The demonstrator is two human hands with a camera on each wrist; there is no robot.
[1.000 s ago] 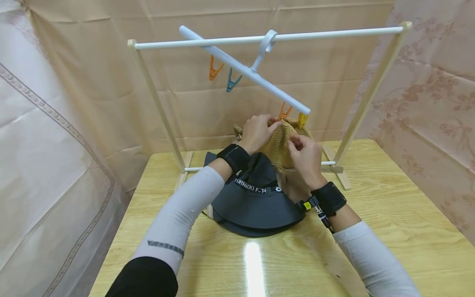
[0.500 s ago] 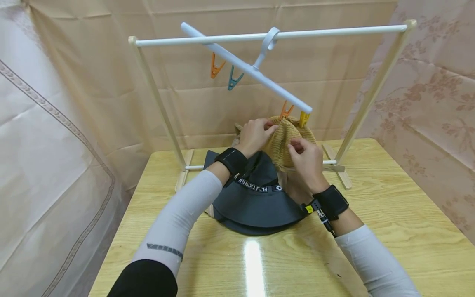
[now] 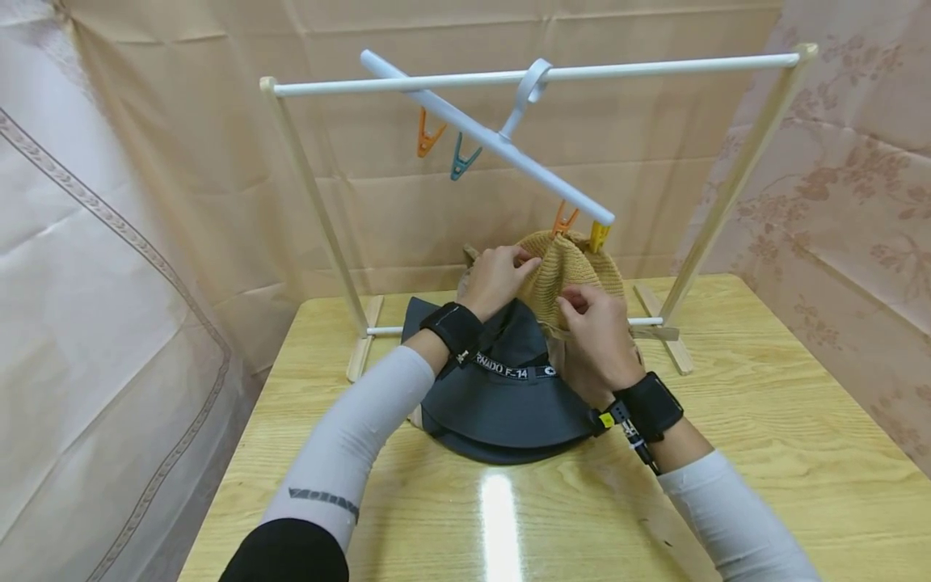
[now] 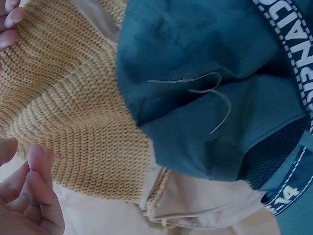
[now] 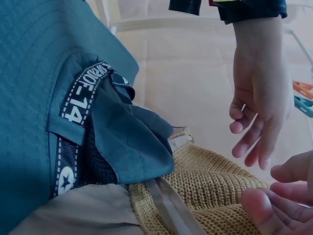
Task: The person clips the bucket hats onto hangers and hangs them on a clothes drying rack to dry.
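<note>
A tan knitted hat (image 3: 570,271) hangs from the hanger (image 3: 494,139), gripped at its top by an orange clip (image 3: 563,219) and a yellow clip (image 3: 600,236). My left hand (image 3: 493,283) is beside the hat's left side, its fingers loosely bent and nothing between them; the right wrist view shows this left hand (image 5: 259,98) apart from the knit. Close in front of the hat is my right hand (image 3: 600,335), whose thumb and fingers have a gap in the left wrist view (image 4: 34,191). A dark bucket hat (image 3: 502,412) with a lettered band lies before it.
The hanger hooks over the white top bar (image 3: 655,68) of a wooden stand, tilted down to the right. Another orange clip (image 3: 429,133) and a blue clip (image 3: 464,158) hang unused on its left half. The wooden table (image 3: 727,428) lies beneath; cloth covers the walls.
Both hands have drawn slightly down, away from the clips. The knitted hat stays clipped, and the dark hat stays in place.
</note>
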